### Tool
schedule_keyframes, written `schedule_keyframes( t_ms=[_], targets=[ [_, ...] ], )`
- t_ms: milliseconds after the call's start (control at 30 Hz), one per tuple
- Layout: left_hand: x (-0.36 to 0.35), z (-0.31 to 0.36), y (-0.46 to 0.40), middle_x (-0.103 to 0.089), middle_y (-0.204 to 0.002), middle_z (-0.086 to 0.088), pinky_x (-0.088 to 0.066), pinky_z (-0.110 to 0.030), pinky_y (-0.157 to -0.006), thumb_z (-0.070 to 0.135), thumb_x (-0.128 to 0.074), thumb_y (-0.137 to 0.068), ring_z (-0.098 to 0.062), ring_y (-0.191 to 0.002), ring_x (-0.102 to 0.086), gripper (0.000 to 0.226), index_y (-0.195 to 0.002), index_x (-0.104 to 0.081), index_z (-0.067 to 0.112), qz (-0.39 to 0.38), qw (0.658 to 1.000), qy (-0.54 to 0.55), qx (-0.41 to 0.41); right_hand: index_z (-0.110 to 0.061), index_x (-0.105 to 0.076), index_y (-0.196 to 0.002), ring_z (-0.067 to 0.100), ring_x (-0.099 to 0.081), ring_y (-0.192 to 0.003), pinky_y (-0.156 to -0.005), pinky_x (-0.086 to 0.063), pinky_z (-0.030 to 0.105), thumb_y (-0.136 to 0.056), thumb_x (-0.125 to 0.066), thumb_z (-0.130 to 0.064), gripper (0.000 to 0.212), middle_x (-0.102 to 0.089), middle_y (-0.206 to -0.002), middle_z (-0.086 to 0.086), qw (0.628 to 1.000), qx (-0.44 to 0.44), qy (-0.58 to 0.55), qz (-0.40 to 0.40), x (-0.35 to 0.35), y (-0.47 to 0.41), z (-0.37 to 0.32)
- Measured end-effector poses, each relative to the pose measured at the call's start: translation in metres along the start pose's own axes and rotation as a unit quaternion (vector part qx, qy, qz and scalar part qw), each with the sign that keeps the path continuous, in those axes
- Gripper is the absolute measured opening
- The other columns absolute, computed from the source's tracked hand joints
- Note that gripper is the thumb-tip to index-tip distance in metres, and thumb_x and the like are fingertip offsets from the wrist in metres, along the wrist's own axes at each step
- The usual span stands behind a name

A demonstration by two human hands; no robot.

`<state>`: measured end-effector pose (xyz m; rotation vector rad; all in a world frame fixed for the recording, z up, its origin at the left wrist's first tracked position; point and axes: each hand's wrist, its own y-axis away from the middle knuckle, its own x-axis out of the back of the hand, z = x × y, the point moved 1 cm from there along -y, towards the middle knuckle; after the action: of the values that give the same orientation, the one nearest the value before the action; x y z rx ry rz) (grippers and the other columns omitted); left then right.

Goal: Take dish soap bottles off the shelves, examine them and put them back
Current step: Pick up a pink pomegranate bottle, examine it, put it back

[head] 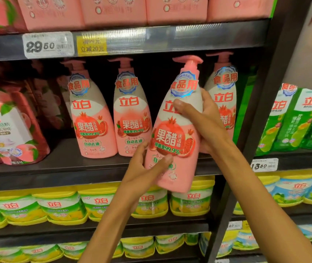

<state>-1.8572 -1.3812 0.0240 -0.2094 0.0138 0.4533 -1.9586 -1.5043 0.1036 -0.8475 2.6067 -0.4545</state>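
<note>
Centre of frame: one pink dish soap bottle (pixel 174 130) w/ pump top is held in front of the middle shelf (pixel 87 168), tilted, its top leaning to the right, label facing the camera. Left hand (pixel 147 166) grasps the lower part of it, thumb across the label, fingers behind. Right hand (pixel 202 120) grasps the upper part from the right side, thumb on the front over the red brand letters.

On the middle shelf stand 3 more pink pump bottles of the same kind: 2 at left of the held one (pixel 92 118) (pixel 130 114), 1 behind it at right (pixel 223 99), partly hidden. Left edge: pink refill packs (pixel 5 133). Lower part of frame: rows of yellow-lidded tubs (pixel 56 205). Upper left: 1 white price tag (pixel 48 44), approx. "29.50".
</note>
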Motion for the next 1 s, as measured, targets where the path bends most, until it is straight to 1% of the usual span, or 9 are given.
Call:
schedule_keyframes(
  t_ms=[67,133,300,533,700,767,867,933,1000],
  targets=[
    [-0.002,0.003,-0.005,-0.059,-0.12,0.018,-0.051,-0.014,-0.082,0.048,-0.073,-0.058,0.008,-0.105,-0.059,0.062,-0.114,-0.046,0.05,0.004,0.999,-0.038,-0.031,-0.011,-0.047,-0.129,0.022,-0.072,-0.09,-0.074,-0.058,0.035,-0.07,-0.078,-0.018,0.067,-0.069,-0.112,0.011,1.0,0.002,-0.024,-0.013,0.005,-0.009,-0.002],
    [-0.008,0.004,-0.01,-0.057,-0.119,0.022,-0.049,-0.01,-0.079,0.042,-0.07,-0.062,0.012,-0.105,-0.057,0.059,-0.114,-0.043,0.05,0.012,0.997,-0.045,-0.065,-0.012,-0.046,-0.129,0.024,-0.072,-0.091,-0.071,-0.058,0.034,-0.069,-0.077,-0.02,0.068,-0.07,-0.11,0.009,0.999,0.006,-0.027,-0.032,0.006,-0.015,-0.001],
    [-0.01,-0.007,-0.021,-0.062,-0.124,0.007,-0.053,-0.015,-0.077,0.036,-0.075,-0.06,-0.001,-0.108,-0.062,0.069,-0.123,-0.047,0.041,0.066,0.994,-0.002,-0.087,-0.02,-0.048,-0.115,0.023,-0.073,-0.089,-0.067,-0.058,0.03,-0.073,-0.076,-0.019,0.051,-0.074,-0.1,0.0,0.997,0.028,-0.005,-0.069,0.007,-0.026,0.01],
    [-0.014,-0.026,-0.033,-0.055,-0.132,0.006,-0.051,-0.013,-0.08,0.035,-0.076,-0.064,-0.001,-0.116,-0.056,0.083,-0.139,-0.043,0.025,0.123,0.988,0.003,-0.092,-0.021,-0.051,-0.11,0.019,-0.073,-0.089,-0.068,-0.057,0.027,-0.076,-0.075,-0.02,0.042,-0.073,-0.101,-0.001,0.993,0.058,0.068,-0.082,0.005,-0.037,0.016],
    [-0.032,-0.033,-0.042,-0.043,-0.129,0.023,-0.041,0.003,-0.077,0.026,-0.072,-0.073,0.026,-0.107,-0.044,0.078,-0.14,-0.032,0.028,0.173,0.979,-0.056,-0.095,-0.013,-0.052,-0.129,0.014,-0.067,-0.103,-0.078,-0.057,0.026,-0.079,-0.071,-0.026,0.055,-0.061,-0.123,0.009,0.981,0.086,0.144,-0.092,0.01,-0.041,0.017],
    [-0.037,-0.036,-0.041,-0.041,-0.132,0.017,-0.037,0.003,-0.084,0.024,-0.073,-0.079,0.026,-0.11,-0.038,0.078,-0.143,-0.03,0.027,0.197,0.969,-0.119,-0.085,-0.009,-0.054,-0.131,0.013,-0.063,-0.11,-0.089,-0.054,0.028,-0.077,-0.071,-0.028,0.059,-0.056,-0.125,0.01,0.973,0.123,0.185,-0.061,0.016,-0.042,0.015],
    [-0.033,-0.036,-0.036,-0.034,-0.143,-0.002,-0.024,-0.021,-0.107,0.021,-0.076,-0.077,-0.007,-0.131,-0.023,0.082,-0.145,-0.031,0.02,0.236,0.912,-0.313,-0.119,-0.008,-0.051,-0.134,0.011,-0.063,-0.112,-0.087,-0.054,0.024,-0.078,-0.069,-0.029,0.063,-0.061,-0.125,0.005,0.975,0.127,0.172,-0.05,0.023,-0.041,0.016],
    [-0.029,-0.04,-0.038,-0.038,-0.137,-0.006,-0.033,-0.037,-0.109,0.015,-0.078,-0.075,-0.02,-0.129,-0.032,0.081,-0.143,-0.035,0.019,0.231,0.911,-0.317,-0.128,-0.012,-0.05,-0.133,0.009,-0.064,-0.109,-0.083,-0.054,0.021,-0.082,-0.069,-0.022,0.056,-0.065,-0.121,-0.001,0.98,0.116,0.152,-0.055,0.026,-0.041,0.019],
    [-0.028,-0.042,-0.042,-0.045,-0.133,-0.003,-0.044,-0.047,-0.101,0.015,-0.077,-0.077,-0.023,-0.124,-0.044,0.073,-0.14,-0.039,0.02,0.236,0.918,-0.294,-0.124,-0.019,-0.048,-0.131,0.006,-0.065,-0.108,-0.081,-0.053,0.018,-0.085,-0.069,-0.014,0.05,-0.066,-0.118,-0.008,0.98,0.11,0.153,-0.065,0.027,-0.042,0.024]
  ],
)
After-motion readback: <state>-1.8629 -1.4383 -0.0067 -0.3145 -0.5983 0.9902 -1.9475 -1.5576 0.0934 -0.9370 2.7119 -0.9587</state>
